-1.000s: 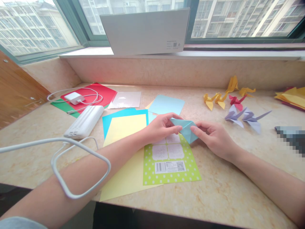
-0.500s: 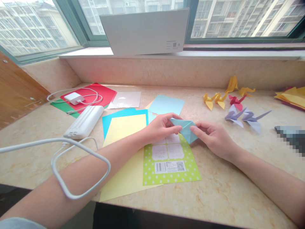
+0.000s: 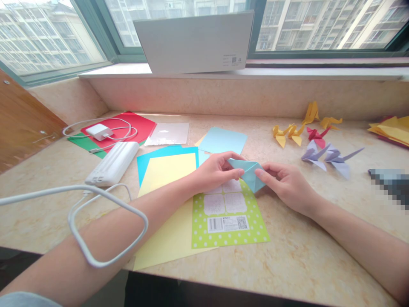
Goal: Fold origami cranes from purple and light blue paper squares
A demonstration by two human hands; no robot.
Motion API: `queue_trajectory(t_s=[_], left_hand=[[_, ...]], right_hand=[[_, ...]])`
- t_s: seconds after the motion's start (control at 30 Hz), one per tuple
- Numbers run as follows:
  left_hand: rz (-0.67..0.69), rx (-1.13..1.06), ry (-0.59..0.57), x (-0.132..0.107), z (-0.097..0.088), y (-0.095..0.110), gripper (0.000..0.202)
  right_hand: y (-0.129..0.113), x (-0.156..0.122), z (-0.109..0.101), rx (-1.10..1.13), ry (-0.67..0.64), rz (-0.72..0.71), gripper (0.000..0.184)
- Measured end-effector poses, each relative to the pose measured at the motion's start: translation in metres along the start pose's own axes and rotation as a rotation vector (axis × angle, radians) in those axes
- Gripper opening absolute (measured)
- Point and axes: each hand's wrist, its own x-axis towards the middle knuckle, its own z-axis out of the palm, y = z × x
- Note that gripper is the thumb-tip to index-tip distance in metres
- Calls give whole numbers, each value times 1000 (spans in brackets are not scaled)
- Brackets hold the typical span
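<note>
Head — fold (image 3: 250,174) (blue) between left hand (image 3: 214,172), right hand (image 3: 287,184)

The left hand (image 3: 214,172) hides part of the blue fold (image 3: 252,175) — one patch (image 3: 388,184) (pixelated) is unreadable.

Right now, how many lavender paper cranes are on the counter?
2. The left lavender crane sits just below the red crane; the right lavender crane lies beside it, nearer the pixelated patch, which could hide more.
</note>
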Motion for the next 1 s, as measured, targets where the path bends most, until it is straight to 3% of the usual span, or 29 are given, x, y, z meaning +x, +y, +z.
queue_trajectory(t_s=[1.0], left_hand=[[-3, 5, -5, 0, 0, 2, 34]], right_hand=[[2, 1, 0, -2, -1, -14, 30]])
